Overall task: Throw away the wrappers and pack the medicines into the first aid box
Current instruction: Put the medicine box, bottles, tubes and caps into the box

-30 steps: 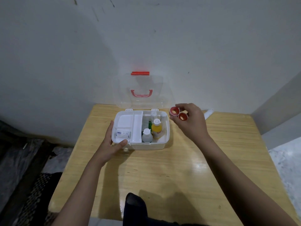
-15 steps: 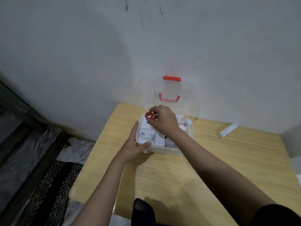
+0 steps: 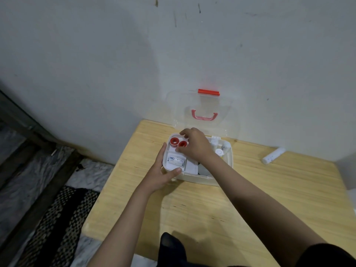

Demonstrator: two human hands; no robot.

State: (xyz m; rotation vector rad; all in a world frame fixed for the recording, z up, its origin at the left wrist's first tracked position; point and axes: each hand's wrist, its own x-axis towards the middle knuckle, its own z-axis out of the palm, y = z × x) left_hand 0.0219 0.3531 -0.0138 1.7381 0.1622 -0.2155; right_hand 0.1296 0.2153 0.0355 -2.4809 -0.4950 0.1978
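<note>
The white first aid box (image 3: 204,179) stands open on the wooden table (image 3: 250,199), its clear lid (image 3: 204,112) with a red handle leaning on the wall. My left hand (image 3: 160,172) grips the box's front left corner. My right hand (image 3: 194,144) reaches over the back left compartment, fingers around two small red tape rolls (image 3: 178,142) that sit low in that compartment. A white labelled packet (image 3: 176,160) lies in the front left compartment. White bottles (image 3: 218,149) stand in the right part, partly hidden by my right arm.
A white tube (image 3: 273,155) lies on the table to the right of the box, near the wall. The table's left edge drops to a floor with a dark woven mat (image 3: 57,218). A dark object (image 3: 171,247) shows at the near table edge.
My right hand carried the two red rolls from the right of the box across to its back left compartment and lowered them in. My left hand stayed on the box corner.
</note>
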